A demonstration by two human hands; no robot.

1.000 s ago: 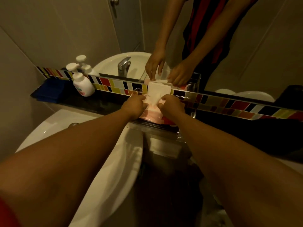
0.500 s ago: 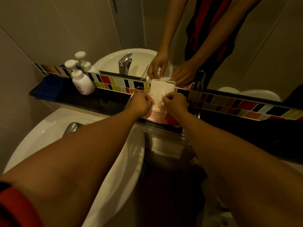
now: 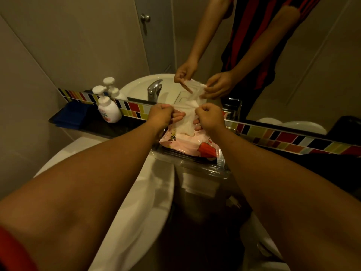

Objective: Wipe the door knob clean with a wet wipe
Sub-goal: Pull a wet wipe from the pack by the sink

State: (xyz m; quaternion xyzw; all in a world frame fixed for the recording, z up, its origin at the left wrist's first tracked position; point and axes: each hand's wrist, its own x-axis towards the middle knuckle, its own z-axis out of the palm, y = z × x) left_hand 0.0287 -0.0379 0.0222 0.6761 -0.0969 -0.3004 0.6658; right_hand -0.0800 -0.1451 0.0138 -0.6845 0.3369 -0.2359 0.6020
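Note:
A pink pack of wet wipes (image 3: 187,144) lies on a metal rack (image 3: 205,169) by the mirror. A white wet wipe (image 3: 186,122) stands up out of the pack's top. My left hand (image 3: 163,117) pinches its left edge and my right hand (image 3: 210,118) pinches its right edge, both fists closed just above the pack. The door knob (image 3: 145,18) shows only as a mirror reflection, on a grey door at the top.
A white sink (image 3: 136,202) lies below my left arm; its faucet (image 3: 154,91) is seen in the mirror. A soap pump bottle (image 3: 108,108) and a folded blue cloth (image 3: 71,115) sit on the dark ledge at left. A coloured tile strip (image 3: 293,139) runs under the mirror.
Both hands rose from the pack's opening, drawing a white wipe upward out of it. The view shifted slightly, and the mirrored door knob is now in sight.

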